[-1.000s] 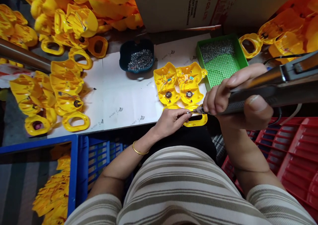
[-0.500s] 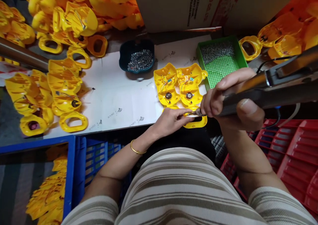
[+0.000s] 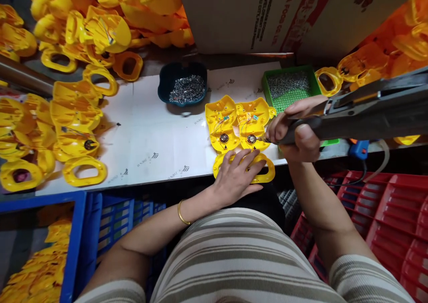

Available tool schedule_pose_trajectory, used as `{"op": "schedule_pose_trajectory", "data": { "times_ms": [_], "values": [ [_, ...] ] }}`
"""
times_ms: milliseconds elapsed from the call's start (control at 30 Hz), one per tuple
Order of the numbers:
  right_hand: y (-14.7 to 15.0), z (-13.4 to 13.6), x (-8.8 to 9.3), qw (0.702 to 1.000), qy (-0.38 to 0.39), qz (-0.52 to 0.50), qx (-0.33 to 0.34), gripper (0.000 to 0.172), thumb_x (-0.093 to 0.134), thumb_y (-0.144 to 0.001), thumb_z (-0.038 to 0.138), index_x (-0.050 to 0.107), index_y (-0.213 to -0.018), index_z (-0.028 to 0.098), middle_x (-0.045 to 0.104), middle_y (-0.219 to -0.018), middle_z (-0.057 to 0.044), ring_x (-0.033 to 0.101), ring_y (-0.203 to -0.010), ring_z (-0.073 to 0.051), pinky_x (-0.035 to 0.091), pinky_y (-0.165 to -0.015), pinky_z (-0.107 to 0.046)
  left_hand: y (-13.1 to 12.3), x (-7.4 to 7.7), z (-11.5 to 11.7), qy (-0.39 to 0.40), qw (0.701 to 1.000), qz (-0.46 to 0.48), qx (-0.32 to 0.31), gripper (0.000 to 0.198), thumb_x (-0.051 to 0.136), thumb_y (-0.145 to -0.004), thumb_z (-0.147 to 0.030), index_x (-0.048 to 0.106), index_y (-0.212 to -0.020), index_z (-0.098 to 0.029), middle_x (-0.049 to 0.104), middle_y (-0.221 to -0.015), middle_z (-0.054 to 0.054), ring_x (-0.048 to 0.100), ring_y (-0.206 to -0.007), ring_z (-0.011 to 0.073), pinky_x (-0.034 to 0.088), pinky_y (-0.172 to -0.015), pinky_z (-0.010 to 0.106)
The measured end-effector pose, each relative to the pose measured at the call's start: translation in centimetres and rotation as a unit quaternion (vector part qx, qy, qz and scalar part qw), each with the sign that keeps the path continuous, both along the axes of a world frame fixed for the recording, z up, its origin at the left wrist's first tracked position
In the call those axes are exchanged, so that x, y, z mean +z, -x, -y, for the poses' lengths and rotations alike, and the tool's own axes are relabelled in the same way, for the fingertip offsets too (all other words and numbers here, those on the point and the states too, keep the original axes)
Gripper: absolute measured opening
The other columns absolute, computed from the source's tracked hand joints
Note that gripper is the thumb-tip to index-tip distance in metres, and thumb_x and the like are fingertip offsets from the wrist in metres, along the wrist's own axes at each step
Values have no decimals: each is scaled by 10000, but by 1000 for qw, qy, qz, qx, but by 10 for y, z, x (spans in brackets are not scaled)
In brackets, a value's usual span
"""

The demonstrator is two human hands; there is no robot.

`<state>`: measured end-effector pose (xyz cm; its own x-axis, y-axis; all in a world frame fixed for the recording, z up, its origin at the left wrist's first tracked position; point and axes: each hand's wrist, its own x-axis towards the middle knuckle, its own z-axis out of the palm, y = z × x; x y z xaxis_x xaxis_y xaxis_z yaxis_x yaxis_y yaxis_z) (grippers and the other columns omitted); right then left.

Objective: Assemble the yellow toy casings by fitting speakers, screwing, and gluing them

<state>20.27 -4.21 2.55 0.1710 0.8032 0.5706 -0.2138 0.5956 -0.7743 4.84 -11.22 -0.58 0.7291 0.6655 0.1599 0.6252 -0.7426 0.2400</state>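
Observation:
Two yellow plastic shells lie side by side at the table's front edge, a left shell (image 3: 216, 116) and a right shell (image 3: 245, 116). Each shows thin wires, a small green part and a round speaker-like piece, with a looped handle at the near end. My left hand (image 3: 234, 176) rests over the handles with its fingers spread, holding nothing. A dark power screwdriver (image 3: 344, 120) is gripped in my right hand (image 3: 297, 129). Its tip reaches beside the round piece of the right shell; whether it touches a screw I cannot tell.
A dark bowl (image 3: 183, 84) and a green basket (image 3: 292, 87) hold small metal screws. More yellow shells (image 3: 76, 120) are stacked on the left. A cardboard box (image 3: 267, 18) stands behind. Blue crates (image 3: 78, 240) and a red crate (image 3: 384, 214) flank me below the table.
My left hand has opened from a pinch near the screwdriver tip and now lies spread on the handles. The screwdriver tip has moved away from me, up to the right shell's round piece.

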Motion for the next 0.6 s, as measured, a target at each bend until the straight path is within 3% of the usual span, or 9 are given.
{"op": "schedule_pose_trajectory", "data": {
  "times_ms": [267,433,600],
  "values": [
    [10,-11,-12,999,32,-7,22,235,635,-741,502,544,-900,355,422,-452,81,340,-322,-136,439,-415,-360,-5,-3,-3,18,1000,-19,2,596,708,-797,-499,534,-1308,-247,513,-1434,80,401,-1308,294,248,-1049,476],
    [11,-13,-10,998,12,-10,59,208,654,-763,416,584,-928,311,454,-483,77,401,-329,-117,368,-320,-274,-5,-2,-3,10,1000,-23,-1,522,677,-833,-459,544,-1294,-254,537,-1413,69,434,-1265,294,247,-1031,498],
    [11,-11,-12,997,21,-18,76,190,667,-778,382,625,-948,310,478,-508,60,418,-346,-126,339,-328,-274,-5,-2,-4,4,1000,-13,0,442,649,-855,-392,571,-1262,-241,557,-1394,71,459,-1234,292,254,-1014,512]
  ]
}}
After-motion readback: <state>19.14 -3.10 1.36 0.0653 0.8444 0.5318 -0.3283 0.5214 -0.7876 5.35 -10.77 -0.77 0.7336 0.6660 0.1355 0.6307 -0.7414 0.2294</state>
